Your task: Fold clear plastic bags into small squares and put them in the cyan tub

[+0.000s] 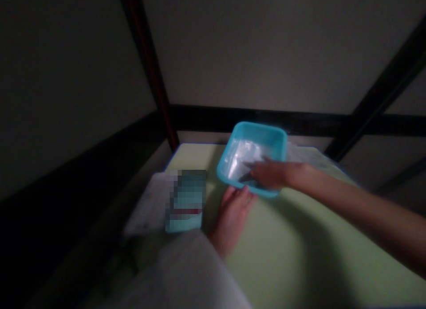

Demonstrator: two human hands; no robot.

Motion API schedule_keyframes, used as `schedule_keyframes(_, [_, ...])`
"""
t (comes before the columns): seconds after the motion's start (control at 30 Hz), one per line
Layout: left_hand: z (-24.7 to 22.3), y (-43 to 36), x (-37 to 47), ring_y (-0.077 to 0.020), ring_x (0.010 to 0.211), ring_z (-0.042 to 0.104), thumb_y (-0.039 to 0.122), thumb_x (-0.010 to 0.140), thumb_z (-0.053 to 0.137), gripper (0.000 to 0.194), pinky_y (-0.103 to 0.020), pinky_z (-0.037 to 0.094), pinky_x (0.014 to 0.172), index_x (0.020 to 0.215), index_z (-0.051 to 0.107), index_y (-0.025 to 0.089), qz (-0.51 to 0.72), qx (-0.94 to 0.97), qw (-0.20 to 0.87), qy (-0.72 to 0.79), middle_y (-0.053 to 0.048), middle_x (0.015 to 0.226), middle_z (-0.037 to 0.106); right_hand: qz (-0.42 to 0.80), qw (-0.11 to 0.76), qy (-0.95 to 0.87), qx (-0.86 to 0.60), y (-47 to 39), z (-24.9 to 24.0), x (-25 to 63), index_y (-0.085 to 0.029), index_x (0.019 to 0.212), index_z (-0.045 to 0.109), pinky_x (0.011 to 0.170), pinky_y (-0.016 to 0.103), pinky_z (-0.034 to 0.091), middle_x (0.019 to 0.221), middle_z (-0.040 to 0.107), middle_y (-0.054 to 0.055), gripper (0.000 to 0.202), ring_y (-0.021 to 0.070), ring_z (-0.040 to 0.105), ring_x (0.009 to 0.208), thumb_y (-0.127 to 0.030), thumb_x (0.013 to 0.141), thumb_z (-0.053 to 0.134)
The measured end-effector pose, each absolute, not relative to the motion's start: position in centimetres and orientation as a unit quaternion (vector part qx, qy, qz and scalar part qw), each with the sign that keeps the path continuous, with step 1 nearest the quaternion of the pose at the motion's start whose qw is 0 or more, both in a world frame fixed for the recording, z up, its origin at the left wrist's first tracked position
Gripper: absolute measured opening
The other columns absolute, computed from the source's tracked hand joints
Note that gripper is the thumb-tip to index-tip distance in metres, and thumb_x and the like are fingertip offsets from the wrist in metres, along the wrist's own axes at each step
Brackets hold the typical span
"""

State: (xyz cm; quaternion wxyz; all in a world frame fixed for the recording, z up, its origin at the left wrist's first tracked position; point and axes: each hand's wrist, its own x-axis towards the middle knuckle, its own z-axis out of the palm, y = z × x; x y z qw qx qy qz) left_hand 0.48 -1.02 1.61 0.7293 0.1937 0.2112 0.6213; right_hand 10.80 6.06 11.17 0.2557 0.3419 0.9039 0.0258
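Observation:
A turquoise plastic basin (226, 181) is tilted toward me above the table. My left hand (234, 216) is at its near edge, with its fingertips curled onto the rim. My right hand (271, 172) reaches in over the right side, palm down, close to shiny clear plastic (242, 154) on the basin's floor. Blur and shadow obscure the right fingers, so I cannot make out their grip or anything in them.
A light green table (273, 260) with a blue edge lies below. On its left are a partly pixelated teal item (186, 207) and pale sheets (146, 207). Whitish plastic (304, 154) lies behind the basin. A pale grey shape (196, 273) covers the lower foreground. Dark beams cross the wall.

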Motion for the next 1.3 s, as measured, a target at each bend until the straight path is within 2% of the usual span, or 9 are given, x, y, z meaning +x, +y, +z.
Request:
schedule_keyframes(0.1, [1.6, -1.0, 0.4, -0.0234, 0.116, 0.055, 0.012, 0.072, 0.069, 0.020, -0.042, 0.036, 0.105, 0.089, 0.060, 0.018, 0.623, 0.184, 0.728, 0.218, -0.005, 0.108, 0.066, 0.018, 0.262, 0.898, 0.353, 6.3, 11.3, 10.6, -0.024, 0.131, 0.052, 0.102, 0.059, 0.031, 0.139, 0.046, 0.017, 0.048, 0.0316, 0.031, 0.135, -0.007, 0.087, 0.044])
schedule_keyframes(0.2, [1.7, -1.2, 0.3, -0.0220, 0.112, 0.057, 0.011, 0.072, 0.069, 0.020, -0.040, 0.038, 0.104, 0.088, 0.060, 0.017, 0.625, 0.176, 0.727, 0.223, -0.004, 0.105, 0.067, 0.008, 0.249, 0.901, 0.356, 6.4, 11.6, 10.5, -0.022, 0.130, 0.053, 0.103, 0.058, 0.031, 0.140, 0.044, 0.018, 0.046, 0.0323, 0.032, 0.134, -0.010, 0.087, 0.046])
schedule_keyframes(0.33, [1.8, -1.3, 0.3, -0.0207, 0.106, 0.061, 0.009, 0.070, 0.070, 0.016, -0.040, 0.040, 0.102, 0.079, 0.059, 0.017, 0.631, 0.169, 0.723, 0.223, -0.003, 0.096, 0.068, -0.008, 0.250, 0.899, 0.360, 6.4, 12.1, 10.5, -0.023, 0.128, 0.055, 0.100, 0.055, 0.036, 0.138, 0.048, 0.016, 0.045, 0.0330, 0.041, 0.129, -0.012, 0.085, 0.050])
schedule_keyframes(0.5, [1.8, -1.3, 0.2, -0.0199, 0.106, 0.060, 0.010, 0.070, 0.070, 0.017, -0.039, 0.040, 0.102, 0.080, 0.059, 0.017, 0.628, 0.176, 0.725, 0.220, -0.003, 0.096, 0.068, -0.003, 0.271, 0.887, 0.375, 6.4, 12.4, 10.5, -0.023, 0.129, 0.054, 0.099, 0.051, 0.038, 0.131, 0.055, 0.014, 0.048, 0.0304, 0.046, 0.125, -0.009, 0.083, 0.049])
schedule_keyframes(0.7, [1.4, -1.2, 0.2, -0.0209, 0.107, 0.059, 0.013, 0.071, 0.071, 0.018, -0.040, 0.037, 0.104, 0.083, 0.058, 0.017, 0.625, 0.186, 0.725, 0.219, -0.002, 0.093, 0.067, -0.005, 0.231, 0.893, 0.385, 6.5, 12.1, 11.0, -0.026, 0.112, 0.066, 0.094, 0.044, 0.045, 0.113, 0.067, 0.008, 0.043, 0.0263, 0.060, 0.109, -0.005, 0.077, 0.052])
schedule_keyframes(0.9, [1.5, -1.2, 0.2, -0.0205, 0.106, 0.060, 0.011, 0.071, 0.070, 0.018, -0.040, 0.038, 0.103, 0.078, 0.055, 0.017, 0.626, 0.180, 0.724, 0.226, -0.002, 0.092, 0.066, 0.004, 0.251, 0.888, 0.385, 6.2, 12.1, 11.0, -0.021, 0.108, 0.068, 0.096, 0.053, 0.041, 0.117, 0.065, 0.012, 0.041, 0.0291, 0.059, 0.111, -0.002, 0.077, 0.048])
schedule_keyframes(1.13, [1.9, -1.3, 0.4, -0.0180, 0.100, 0.060, 0.012, 0.075, 0.066, 0.014, -0.039, 0.039, 0.103, 0.080, 0.054, 0.017, 0.629, 0.182, 0.721, 0.227, -0.003, 0.093, 0.065, 0.007, 0.238, 0.893, 0.382, 6.5, 12.5, 10.8, -0.023, 0.112, 0.066, 0.095, 0.046, 0.044, 0.116, 0.066, 0.008, 0.046, 0.0263, 0.059, 0.111, -0.001, 0.077, 0.048])
schedule_keyframes(1.3, [1.7, -1.2, 0.3, -0.0182, 0.101, 0.060, 0.013, 0.072, 0.069, 0.017, -0.039, 0.038, 0.103, 0.082, 0.056, 0.017, 0.630, 0.191, 0.718, 0.227, -0.003, 0.093, 0.065, -0.001, 0.243, 0.890, 0.387, 6.6, 12.8, 11.3, -0.023, 0.114, 0.065, 0.091, 0.046, 0.047, 0.116, 0.067, 0.008, 0.045, 0.0255, 0.061, 0.108, -0.002, 0.078, 0.047])
